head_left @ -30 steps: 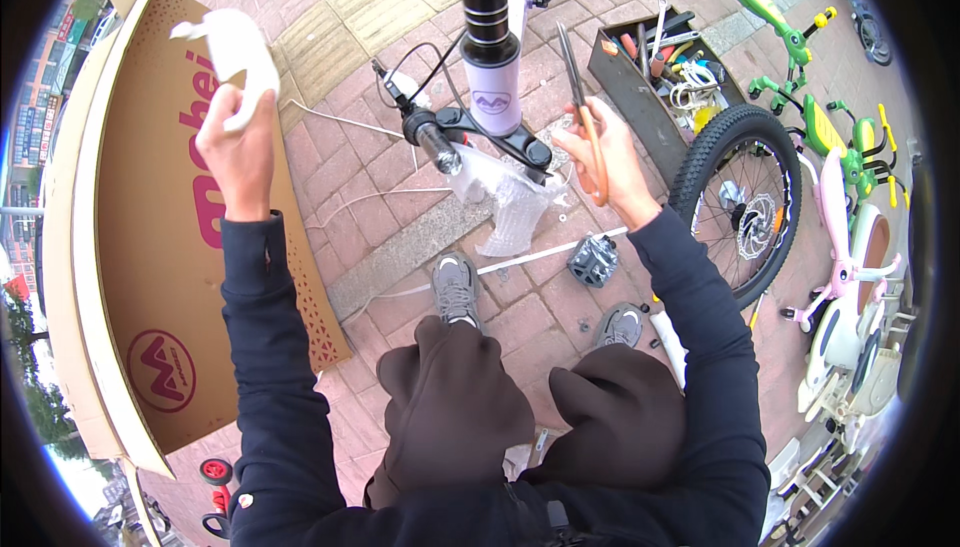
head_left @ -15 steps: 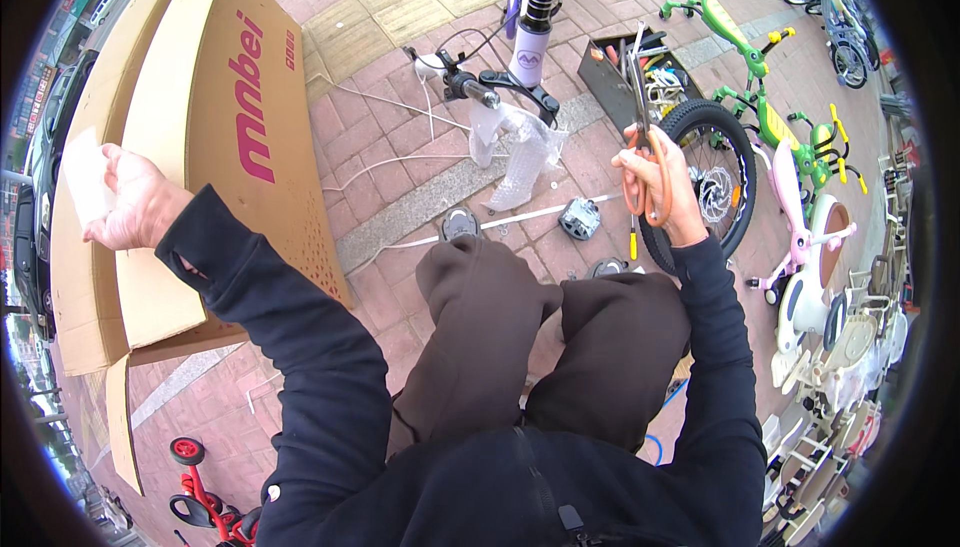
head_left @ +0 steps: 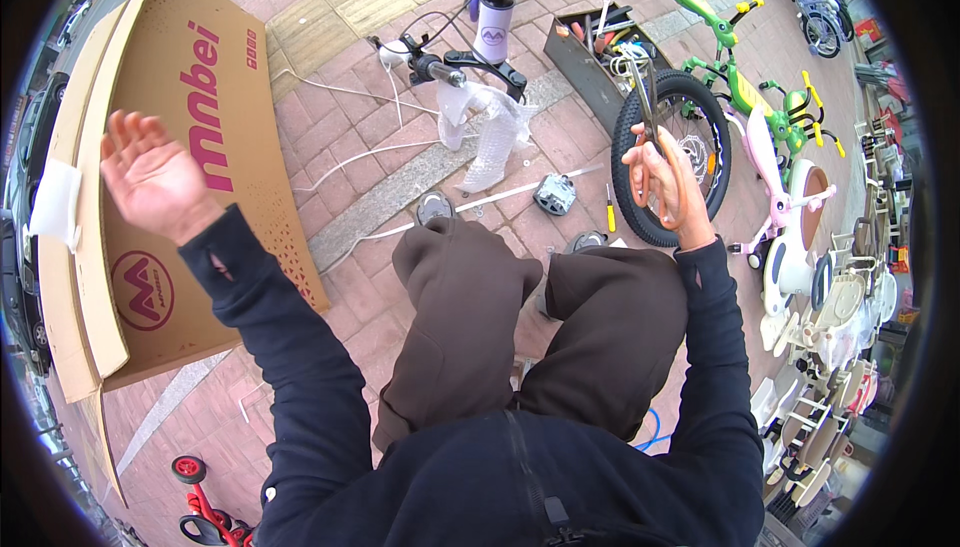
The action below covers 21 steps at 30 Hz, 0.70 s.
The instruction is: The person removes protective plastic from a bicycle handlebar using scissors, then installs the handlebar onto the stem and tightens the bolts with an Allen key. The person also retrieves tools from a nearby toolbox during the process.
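Observation:
My left hand (head_left: 160, 179) is open in front of the large cardboard box (head_left: 225, 107), palm up, fingers stretched out and nothing in it. Just left of it a white foam-like sheet (head_left: 57, 204) hangs over the edge of the box, apart from my fingers. My right hand (head_left: 682, 197) is closed round the orange handles of a pair of scissors (head_left: 649, 112), whose blades point away from me. Behind the scissors stands a bicycle wheel (head_left: 626, 167) with a black tyre.
Ahead is a partly assembled bicycle frame (head_left: 492, 37), bubble wrap (head_left: 490, 137) by its handlebar. A toolbox (head_left: 590, 82), a plastic-wrapped part (head_left: 554, 194) and a screwdriver (head_left: 610, 215) lie on the paving. Green ride-on toys (head_left: 738, 77) stand right; a red tricycle (head_left: 205, 497) is near left.
My left hand has let go of the white sheet and moved right, fingers spreading. The sheet stays on the box edge. The scissors remain in my right hand; the whole view has shifted slightly.

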### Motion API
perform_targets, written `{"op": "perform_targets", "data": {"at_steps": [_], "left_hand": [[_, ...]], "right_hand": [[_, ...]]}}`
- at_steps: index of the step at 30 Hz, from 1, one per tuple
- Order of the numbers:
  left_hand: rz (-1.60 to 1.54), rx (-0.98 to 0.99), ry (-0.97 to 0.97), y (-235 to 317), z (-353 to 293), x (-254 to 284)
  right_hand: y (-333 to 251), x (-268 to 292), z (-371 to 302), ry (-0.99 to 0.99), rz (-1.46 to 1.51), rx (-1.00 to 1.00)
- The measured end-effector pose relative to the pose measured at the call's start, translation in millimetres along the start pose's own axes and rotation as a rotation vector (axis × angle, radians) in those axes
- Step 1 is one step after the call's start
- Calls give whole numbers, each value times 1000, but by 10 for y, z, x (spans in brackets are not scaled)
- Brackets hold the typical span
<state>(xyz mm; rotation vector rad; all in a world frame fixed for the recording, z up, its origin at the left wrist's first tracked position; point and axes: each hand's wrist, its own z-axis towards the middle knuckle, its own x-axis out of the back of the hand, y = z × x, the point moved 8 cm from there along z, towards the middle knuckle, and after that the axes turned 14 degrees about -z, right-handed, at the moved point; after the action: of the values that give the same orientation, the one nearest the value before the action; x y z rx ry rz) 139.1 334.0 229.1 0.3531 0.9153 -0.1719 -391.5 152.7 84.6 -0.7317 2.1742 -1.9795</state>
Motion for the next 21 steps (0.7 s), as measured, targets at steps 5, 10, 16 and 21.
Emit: {"op": "perform_targets", "data": {"at_steps": [5,10,16,21], "left_hand": [[757,869,20,-1840,-1493,90],[2030,-898,-501,204,-815,-1080],[2072,225,288,3485,1295,296],[1292,862,635,3603,1043,1446]], "right_hand": [[162,-107,113,-65,-44,-39],[237,43,52,6,-97,-121],[163,25,56,-43,-47,-17],[82,-63,46,-85,-94,-38]]}}
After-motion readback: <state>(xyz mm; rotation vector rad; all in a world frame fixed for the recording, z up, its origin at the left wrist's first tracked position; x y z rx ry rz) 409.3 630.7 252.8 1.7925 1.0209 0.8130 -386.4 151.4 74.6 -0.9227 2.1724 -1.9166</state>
